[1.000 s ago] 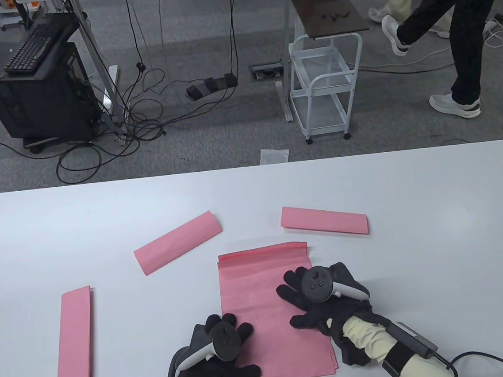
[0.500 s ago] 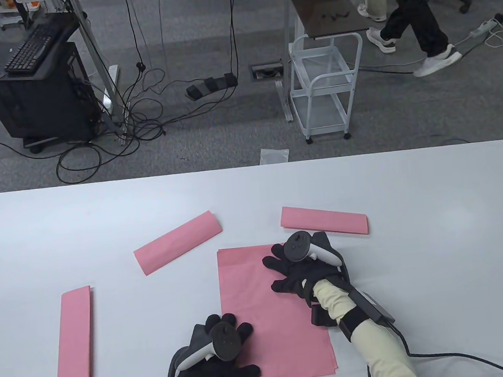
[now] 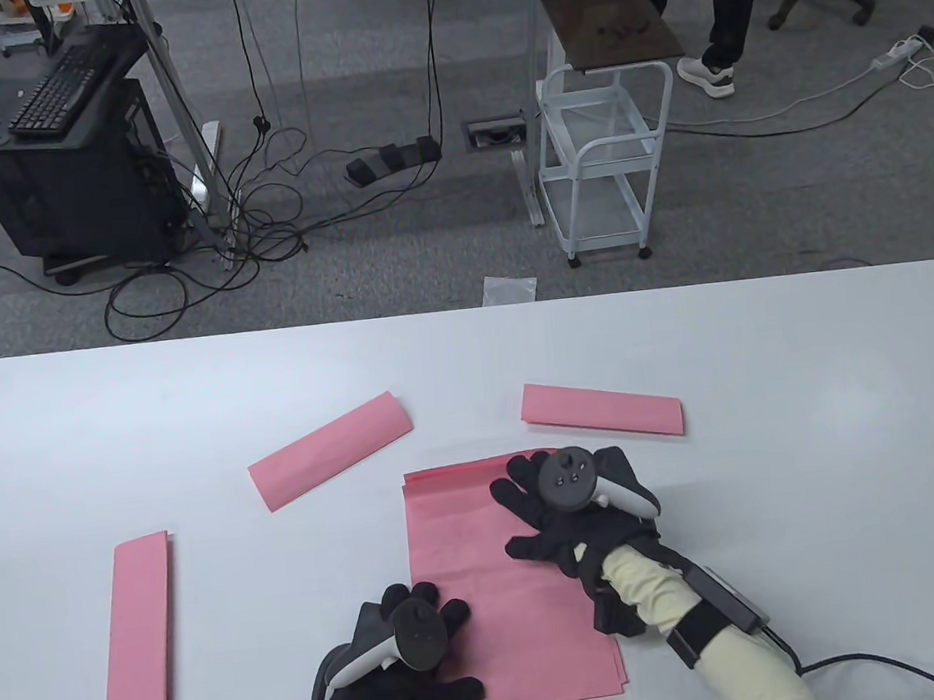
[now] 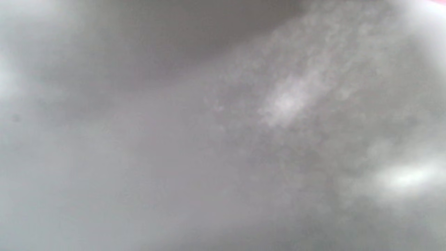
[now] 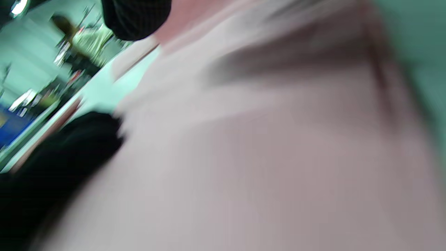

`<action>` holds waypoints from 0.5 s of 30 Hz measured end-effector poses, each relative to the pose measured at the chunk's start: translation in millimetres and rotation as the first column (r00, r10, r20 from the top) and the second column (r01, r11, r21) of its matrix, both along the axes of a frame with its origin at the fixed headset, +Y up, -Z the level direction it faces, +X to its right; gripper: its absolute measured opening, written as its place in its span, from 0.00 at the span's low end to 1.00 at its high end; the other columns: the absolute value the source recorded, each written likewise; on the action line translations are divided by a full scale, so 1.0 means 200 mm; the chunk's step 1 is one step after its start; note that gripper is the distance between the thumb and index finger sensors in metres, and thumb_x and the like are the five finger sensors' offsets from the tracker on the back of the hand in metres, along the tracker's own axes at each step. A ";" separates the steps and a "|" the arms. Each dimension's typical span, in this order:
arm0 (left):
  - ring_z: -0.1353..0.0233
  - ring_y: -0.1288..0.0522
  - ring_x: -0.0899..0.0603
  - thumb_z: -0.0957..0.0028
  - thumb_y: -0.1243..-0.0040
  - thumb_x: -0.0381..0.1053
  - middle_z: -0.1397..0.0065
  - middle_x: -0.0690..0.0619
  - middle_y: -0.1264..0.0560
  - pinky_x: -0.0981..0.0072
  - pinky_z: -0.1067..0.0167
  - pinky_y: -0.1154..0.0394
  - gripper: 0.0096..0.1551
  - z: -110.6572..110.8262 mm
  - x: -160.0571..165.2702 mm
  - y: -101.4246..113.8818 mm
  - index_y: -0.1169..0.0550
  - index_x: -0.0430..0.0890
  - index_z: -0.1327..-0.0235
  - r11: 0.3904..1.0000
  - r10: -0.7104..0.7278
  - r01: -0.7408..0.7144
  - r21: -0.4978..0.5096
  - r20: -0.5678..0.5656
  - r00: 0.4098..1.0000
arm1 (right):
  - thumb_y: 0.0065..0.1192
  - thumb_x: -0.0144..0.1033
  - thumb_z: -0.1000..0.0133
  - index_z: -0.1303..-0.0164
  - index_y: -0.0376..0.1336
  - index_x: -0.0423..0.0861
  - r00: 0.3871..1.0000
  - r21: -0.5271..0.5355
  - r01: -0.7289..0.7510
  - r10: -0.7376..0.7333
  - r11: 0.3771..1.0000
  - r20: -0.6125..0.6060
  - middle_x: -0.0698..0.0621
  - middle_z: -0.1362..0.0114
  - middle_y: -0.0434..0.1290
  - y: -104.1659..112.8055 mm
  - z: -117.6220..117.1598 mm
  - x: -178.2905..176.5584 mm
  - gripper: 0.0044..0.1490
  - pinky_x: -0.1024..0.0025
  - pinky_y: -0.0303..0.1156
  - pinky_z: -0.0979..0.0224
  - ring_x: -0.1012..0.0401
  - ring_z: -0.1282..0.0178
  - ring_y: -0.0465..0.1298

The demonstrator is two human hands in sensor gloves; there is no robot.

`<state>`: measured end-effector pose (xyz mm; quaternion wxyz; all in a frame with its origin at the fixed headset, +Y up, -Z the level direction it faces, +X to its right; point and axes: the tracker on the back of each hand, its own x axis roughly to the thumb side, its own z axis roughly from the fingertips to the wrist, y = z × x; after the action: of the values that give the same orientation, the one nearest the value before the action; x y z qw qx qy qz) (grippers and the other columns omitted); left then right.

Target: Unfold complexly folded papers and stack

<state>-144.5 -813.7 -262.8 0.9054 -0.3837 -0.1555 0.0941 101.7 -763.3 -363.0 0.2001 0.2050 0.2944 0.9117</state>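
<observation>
At 6 o'clock on the table (image 3: 805, 350) lies the open pink sheet (image 3: 469, 548). The right hand (image 3: 569, 513), fingers spread, palm down, rests on the sheet's 1 o'clock corner; half a sec ago it sat nearer the top edge, and a sec ago that edge stood up in a ridge, so it's smoothing, prob nearly flat. The left hand (image 3: 410, 661) stays spread flat on the 7 o'clock corner, gripping nothing. Three folded papers wait at 9 (image 3: 137, 631), 11 (image 3: 330, 449) and 1 o'clock (image 3: 601, 408), apart from the sheet; bare table w/ room lies toward 3 o'clock

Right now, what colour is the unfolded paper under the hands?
Pink; the unfolded paper shows best in the table view.
</observation>
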 end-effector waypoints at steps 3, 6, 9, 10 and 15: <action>0.29 0.92 0.43 0.51 0.59 0.77 0.29 0.62 0.90 0.43 0.39 0.88 0.56 0.00 0.00 0.00 0.77 0.68 0.32 1.000 -0.001 0.001 0.001 -0.001 1.000 | 0.54 0.57 0.46 0.21 0.34 0.67 0.994 -0.010 -0.074 0.073 0.997 -0.083 0.67 0.15 0.24 -0.04 0.19 0.06 0.48 0.51 0.13 0.25 0.64 0.18 0.19; 0.29 0.92 0.43 0.51 0.59 0.77 0.29 0.62 0.90 0.44 0.39 0.88 0.56 0.00 0.00 0.00 0.77 0.68 0.32 1.000 -0.002 0.002 0.001 -0.004 1.000 | 0.54 0.60 0.47 0.22 0.31 0.67 0.971 -0.016 -0.209 0.205 0.978 -0.126 0.65 0.16 0.23 -0.15 0.31 0.15 0.52 0.50 0.12 0.26 0.63 0.19 0.19; 0.29 0.92 0.43 0.52 0.59 0.77 0.29 0.62 0.90 0.44 0.39 0.88 0.56 0.00 0.00 0.00 0.77 0.68 0.32 1.000 -0.002 0.002 0.003 -0.009 1.000 | 0.54 0.61 0.48 0.24 0.30 0.70 0.992 -0.087 -0.117 0.111 0.989 -0.064 0.68 0.17 0.21 -0.21 0.32 0.20 0.51 0.50 0.11 0.26 0.66 0.20 0.17; 0.29 0.92 0.43 0.52 0.59 0.77 0.29 0.62 0.90 0.44 0.38 0.88 0.56 0.00 0.00 0.00 0.77 0.68 0.32 1.000 -0.003 0.003 0.003 -0.009 1.000 | 0.56 0.60 0.48 0.23 0.32 0.70 0.994 -0.093 -0.098 0.092 0.991 -0.059 0.68 0.17 0.22 -0.21 0.32 0.19 0.51 0.51 0.11 0.26 0.66 0.20 0.18; 0.27 0.89 0.43 0.52 0.55 0.76 0.28 0.62 0.87 0.42 0.37 0.85 0.55 -0.01 0.01 0.03 0.74 0.68 0.31 1.000 0.000 0.001 0.028 -0.033 0.999 | 0.54 0.61 0.47 0.24 0.30 0.69 0.986 -0.091 -0.147 0.139 0.985 -0.095 0.67 0.17 0.21 -0.20 0.32 0.19 0.52 0.50 0.12 0.26 0.65 0.20 0.17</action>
<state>-141.5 -808.1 -265.2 0.9131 -0.3696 -0.1420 0.0979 139.3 -804.1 -299.6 0.1307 0.2135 0.3611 0.8983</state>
